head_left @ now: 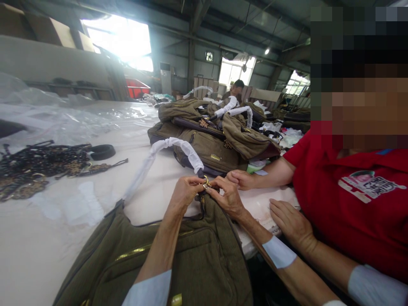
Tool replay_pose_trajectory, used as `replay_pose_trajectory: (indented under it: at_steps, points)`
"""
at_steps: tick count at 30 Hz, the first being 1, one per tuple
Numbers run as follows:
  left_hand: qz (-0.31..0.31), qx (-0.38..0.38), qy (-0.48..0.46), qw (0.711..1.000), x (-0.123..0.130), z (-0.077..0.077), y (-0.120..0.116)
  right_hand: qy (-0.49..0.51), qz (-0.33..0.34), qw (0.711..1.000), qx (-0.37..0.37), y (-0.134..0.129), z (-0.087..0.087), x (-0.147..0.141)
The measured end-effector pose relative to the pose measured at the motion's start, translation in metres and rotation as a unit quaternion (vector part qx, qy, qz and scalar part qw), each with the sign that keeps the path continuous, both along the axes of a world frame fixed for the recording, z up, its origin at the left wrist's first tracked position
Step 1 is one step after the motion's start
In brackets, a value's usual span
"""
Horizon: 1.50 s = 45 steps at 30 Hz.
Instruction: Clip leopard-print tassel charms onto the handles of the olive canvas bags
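Note:
An olive-green corduroy handbag (pixel 204 263) with gold zips lies in front of me. Its handle (pixel 178 144) arches up, wrapped in white tissue. At the handle's right end, a gold metal ring (pixel 206 181) sits where the handle meets the bag. My left hand (pixel 186 193) pinches this ring from the left, thumb and fingers closed. From the right, my right hand (pixel 228 197) pinches at the same ring with its fingertips. Small parts between the fingertips are partly hidden, so I cannot tell whether a second fitting is there.
Several more olive bags (pixel 207 144) are piled beyond. Dark braided straps with rings (pixel 47 168) and a black roll (pixel 102 151) lie on the left, near clear plastic (pixel 73 114). A co-worker in a red shirt (pixel 357 199) sits close on the right, hands on the white table (pixel 28 255).

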<state>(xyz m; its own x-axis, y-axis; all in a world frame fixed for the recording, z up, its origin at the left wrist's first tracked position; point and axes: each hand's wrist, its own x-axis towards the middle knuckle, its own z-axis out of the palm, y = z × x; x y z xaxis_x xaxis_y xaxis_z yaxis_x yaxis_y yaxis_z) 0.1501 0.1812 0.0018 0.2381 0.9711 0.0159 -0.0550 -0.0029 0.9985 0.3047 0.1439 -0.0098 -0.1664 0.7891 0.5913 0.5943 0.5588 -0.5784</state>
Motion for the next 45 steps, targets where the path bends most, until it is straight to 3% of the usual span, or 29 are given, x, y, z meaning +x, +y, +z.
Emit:
replay_pose_trajectory:
  at_steps: [3, 9, 14, 21, 28, 33, 39, 45]
  points:
    - [0.013, 0.020, 0.042, 0.999, 0.002, -0.004, 0.002, -0.010, -0.004, 1.000, 0.004, 0.002, -0.001, 0.000]
    - [0.097, 0.095, 0.191, 0.972, 0.006, -0.006, 0.000, -0.025, -0.021, 0.999, 0.016, 0.007, -0.007, -0.002]
    - [0.078, 0.037, 0.105, 0.991, 0.008, -0.005, -0.002, -0.001, -0.036, 0.998, 0.051, 0.009, -0.009, -0.005]
    - [-0.051, -0.057, -0.042, 0.996, -0.001, -0.005, -0.001, -0.034, -0.022, 0.995, 0.088, 0.010, 0.002, -0.008]
    - [-0.084, -0.076, -0.043, 0.993, 0.003, -0.003, -0.001, -0.014, -0.034, 0.995, 0.095, 0.012, 0.007, -0.007]
    - [-0.045, -0.063, -0.071, 0.994, 0.006, 0.000, -0.004, 0.078, -0.040, 0.995, 0.051, 0.015, 0.008, -0.009]
    - [0.011, -0.029, -0.081, 0.996, 0.000, 0.003, -0.006, 0.216, 0.076, 0.967, -0.112, 0.023, 0.002, -0.007]
    - [0.036, 0.006, -0.031, 0.999, 0.002, 0.003, -0.005, 0.106, 0.089, 0.978, -0.157, 0.022, -0.002, 0.008]
